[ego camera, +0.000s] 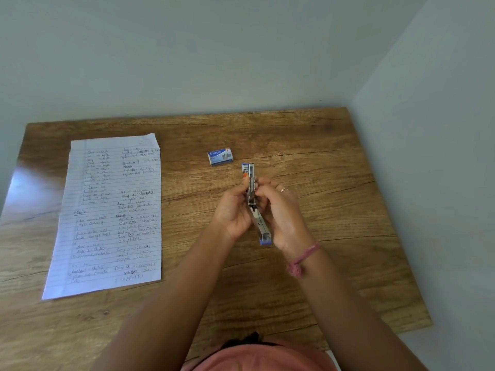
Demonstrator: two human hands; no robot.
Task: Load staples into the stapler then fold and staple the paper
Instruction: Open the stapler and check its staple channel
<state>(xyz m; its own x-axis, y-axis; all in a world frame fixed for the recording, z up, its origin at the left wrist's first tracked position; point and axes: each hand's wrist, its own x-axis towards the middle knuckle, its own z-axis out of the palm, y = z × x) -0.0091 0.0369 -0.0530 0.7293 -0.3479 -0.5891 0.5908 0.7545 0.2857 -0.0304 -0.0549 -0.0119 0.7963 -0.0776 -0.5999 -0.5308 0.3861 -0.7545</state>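
Between both hands (261,207), opened stapler (255,207)

Single head-worn wide-angle view, looking forward and steeply down onto the wooden table (334,263) from close above, walls filling the top.

Staple box (220,156), at 11 o'clock from the stapler (253,199): brand "Kangaro" in white on blue. Lined paper (112,215), at 9 o'clock: handwritten notes, too blurred to read.
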